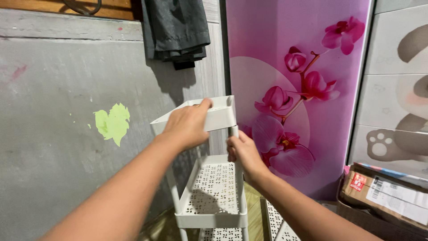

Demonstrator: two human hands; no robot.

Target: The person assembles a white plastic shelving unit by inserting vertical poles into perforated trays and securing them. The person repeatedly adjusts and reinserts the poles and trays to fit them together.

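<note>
The left hand covers a good chunk of the top tray, so no clue what's inside it. The rack's bottom shelf and the cardboard box are cut off by the frame edges.

White tiered plastic rack, upright, top tray tilted.

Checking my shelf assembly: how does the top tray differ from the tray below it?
The top tray sits tilted with the left hand on it; the lower tray lies level, untouched. The right hand grips the post between them. Both are white plastic.
</note>
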